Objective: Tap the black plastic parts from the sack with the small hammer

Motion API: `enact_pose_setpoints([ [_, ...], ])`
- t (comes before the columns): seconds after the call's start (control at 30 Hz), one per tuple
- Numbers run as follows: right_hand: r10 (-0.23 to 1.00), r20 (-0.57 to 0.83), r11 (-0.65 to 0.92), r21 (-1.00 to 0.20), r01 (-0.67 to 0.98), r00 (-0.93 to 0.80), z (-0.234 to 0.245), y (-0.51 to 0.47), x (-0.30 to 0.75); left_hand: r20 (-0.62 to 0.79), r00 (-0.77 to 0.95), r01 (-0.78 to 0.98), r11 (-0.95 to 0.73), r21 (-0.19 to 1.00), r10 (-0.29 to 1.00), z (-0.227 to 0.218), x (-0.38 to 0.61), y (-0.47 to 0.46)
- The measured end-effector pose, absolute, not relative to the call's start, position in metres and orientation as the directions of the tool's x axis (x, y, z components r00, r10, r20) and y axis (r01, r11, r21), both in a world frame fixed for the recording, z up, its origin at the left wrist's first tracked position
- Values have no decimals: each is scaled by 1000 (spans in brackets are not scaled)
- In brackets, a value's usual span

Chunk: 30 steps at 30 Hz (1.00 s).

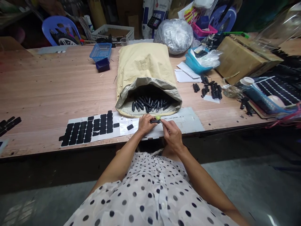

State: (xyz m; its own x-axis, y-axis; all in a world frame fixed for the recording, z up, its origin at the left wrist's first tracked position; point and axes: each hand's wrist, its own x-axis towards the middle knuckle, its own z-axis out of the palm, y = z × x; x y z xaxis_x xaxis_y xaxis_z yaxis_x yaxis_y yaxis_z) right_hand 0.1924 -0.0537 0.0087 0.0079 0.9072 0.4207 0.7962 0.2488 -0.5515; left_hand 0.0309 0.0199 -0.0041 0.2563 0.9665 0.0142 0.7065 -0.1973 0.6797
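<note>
My left hand (146, 124) and my right hand (172, 135) meet at the near edge of the wooden table (47, 91). Together they pinch a small black tube-shaped part (155, 120) with a greenish tip. Both hands are closed on it. Just beyond them a tan woven sack (143, 69) lies open toward me, with several more black parts (149, 104) in its mouth. A white backing sheet (113, 127) under my hands carries several black adhesive pads (87, 130) to the left, one pad lying apart near my left hand.
A loose pile of black parts (210, 88) lies right of the sack. Blue baskets (101, 51), a cardboard box (240, 59), a clear plastic bag (175, 34), papers and trays with black strips (275, 89) crowd the back and right. More black pads (9, 123) sit far left.
</note>
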Motion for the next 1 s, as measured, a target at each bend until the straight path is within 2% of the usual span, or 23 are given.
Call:
enact_pose_setpoints([
  [0.13, 934, 356, 224, -546, 807, -18, 2, -55, 191, 18, 251, 711, -197, 675, 968, -5, 31, 20],
  [0.33, 903, 420, 150, -506, 849, 91, -1, -36, 216, 11, 260, 697, -196, 690, 966, -3, 31, 19],
  [0.5, 913, 387, 40, -399, 916, 128, -14, -13, 243, 19, 272, 717, -216, 662, 962, -2, 29, 17],
  [0.67, 905, 404, -3, -304, 953, 132, -31, -7, 247, 18, 277, 724, -221, 653, 961, -1, 29, 17],
  [1.0, 906, 396, -39, -275, 961, 150, -33, -9, 239, 14, 298, 715, -233, 659, 954, -2, 24, 17],
])
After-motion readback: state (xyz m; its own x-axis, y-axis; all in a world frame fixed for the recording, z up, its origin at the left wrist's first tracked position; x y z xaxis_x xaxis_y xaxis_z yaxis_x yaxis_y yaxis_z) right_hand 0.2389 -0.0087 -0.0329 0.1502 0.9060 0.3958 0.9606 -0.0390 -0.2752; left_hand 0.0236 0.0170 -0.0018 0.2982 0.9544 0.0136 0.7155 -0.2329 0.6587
